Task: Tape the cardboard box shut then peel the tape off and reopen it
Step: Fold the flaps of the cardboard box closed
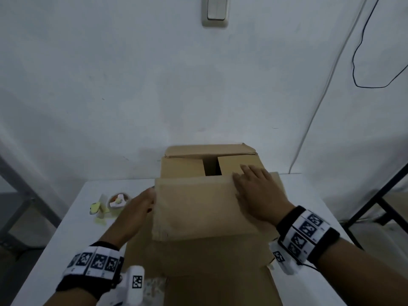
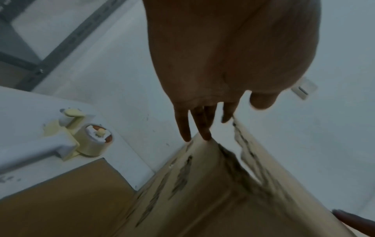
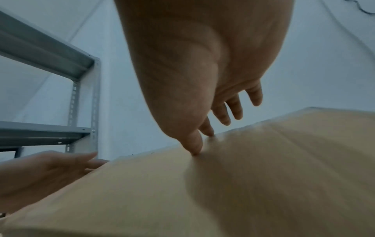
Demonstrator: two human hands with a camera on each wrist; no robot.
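A brown cardboard box (image 1: 183, 168) stands on the white table (image 1: 72, 230), its two inner flaps folded in with a dark gap between them. The near flap (image 1: 194, 208) is tilted over the opening; the far flap still stands up. My right hand (image 1: 254, 191) lies flat with straight fingers on the near flap's right part (image 3: 263, 160). My left hand (image 1: 141, 206) reaches with straight fingers to the flap's left edge (image 2: 202, 144) and touches it. A tape dispenser (image 1: 114, 203) with a roll lies on the table left of the box (image 2: 95, 141).
The wall rises right behind the box, with a light switch (image 1: 215, 11) high up and a black cable (image 1: 357, 51) at the right. A grey metal shelf frame (image 3: 85, 99) stands to the left, and a dark frame (image 1: 379, 195) to the right of the table.
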